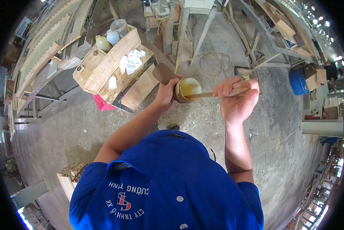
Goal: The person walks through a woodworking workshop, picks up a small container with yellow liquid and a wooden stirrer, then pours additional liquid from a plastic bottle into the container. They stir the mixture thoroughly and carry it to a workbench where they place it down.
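The person's left hand (165, 96) is wrapped about a round, brown-sided cup with a yellowish inside (191, 83), straight out at twelve o'clock; the right hand (237, 105) grips a slim wooden stick (207, 94) — its far end at the cup's mouth; a rough pale-wood bench (138, 89) edges in at eleven — bare grey concrete floor (279, 138) opens at three and nine.

Cup (178, 92) yellow inside and brown outside, light-brown stick (207, 95), white rag (132, 62), blue shirt (160, 165) with red-and-white emblem (123, 201), blue drum (297, 81).
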